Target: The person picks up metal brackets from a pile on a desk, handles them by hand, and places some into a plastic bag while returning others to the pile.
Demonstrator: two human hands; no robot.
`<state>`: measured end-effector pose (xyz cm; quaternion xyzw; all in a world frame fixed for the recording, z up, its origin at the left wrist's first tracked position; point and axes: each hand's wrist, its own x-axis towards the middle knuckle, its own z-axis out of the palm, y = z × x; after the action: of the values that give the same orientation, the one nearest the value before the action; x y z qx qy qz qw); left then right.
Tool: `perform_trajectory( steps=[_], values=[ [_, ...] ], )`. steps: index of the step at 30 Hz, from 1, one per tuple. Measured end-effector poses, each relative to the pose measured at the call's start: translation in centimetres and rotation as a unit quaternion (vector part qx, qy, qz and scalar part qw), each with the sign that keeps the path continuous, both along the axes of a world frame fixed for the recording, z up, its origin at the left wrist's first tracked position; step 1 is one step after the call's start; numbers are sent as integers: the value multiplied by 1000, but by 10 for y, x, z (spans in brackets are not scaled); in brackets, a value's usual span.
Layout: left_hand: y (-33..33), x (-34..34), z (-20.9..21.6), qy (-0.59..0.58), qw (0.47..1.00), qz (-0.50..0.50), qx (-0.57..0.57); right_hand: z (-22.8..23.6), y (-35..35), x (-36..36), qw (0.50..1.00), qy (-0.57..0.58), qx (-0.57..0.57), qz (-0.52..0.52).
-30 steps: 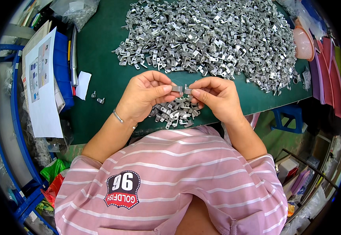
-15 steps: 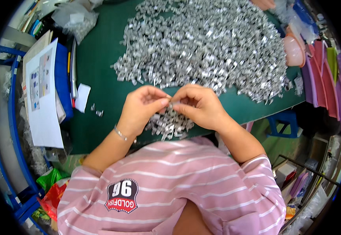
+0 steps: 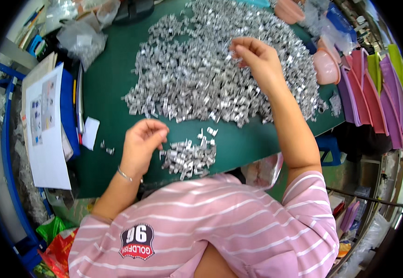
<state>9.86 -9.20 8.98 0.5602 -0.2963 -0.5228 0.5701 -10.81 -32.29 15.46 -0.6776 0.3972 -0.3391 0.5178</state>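
A big heap of small silver metal clips (image 3: 201,83) spreads across the green table (image 3: 111,88). Over its middle hangs my right hand (image 3: 261,62), fingers curled toward the thumb; anything in the fingertips blends with the metal behind. My left hand (image 3: 141,141) rests low at the near side, thumb and forefinger together, and whatever they pinch is hidden. Just right of it lies a small pile of the same clips (image 3: 190,160), near the table's front edge. A single loose clip (image 3: 212,131) sits at that pile's far side.
Two small metal pieces (image 3: 107,149) and a white paper slip (image 3: 90,133) lie at the left, by a printed sheet (image 3: 48,134) and a blue folder (image 3: 71,106). A pink bowl (image 3: 326,67) stands at the right, near pink and purple bins (image 3: 366,92). A blue stool (image 3: 330,150) is below.
Both hands were together above the small pile. They have parted: the right one reached far out over the big heap, the left drew a little left. The view has also shifted.
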Motion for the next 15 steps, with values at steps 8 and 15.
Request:
perform_trajectory(
  steps=[8,15],
  values=[
    [-14,-9,-3,-146,986,-62,-59,-47,117,-34,937,214,-217,170],
    [-47,-41,-13,-507,807,-217,-212,-77,131,-32,966,149,-196,76]
  ],
)
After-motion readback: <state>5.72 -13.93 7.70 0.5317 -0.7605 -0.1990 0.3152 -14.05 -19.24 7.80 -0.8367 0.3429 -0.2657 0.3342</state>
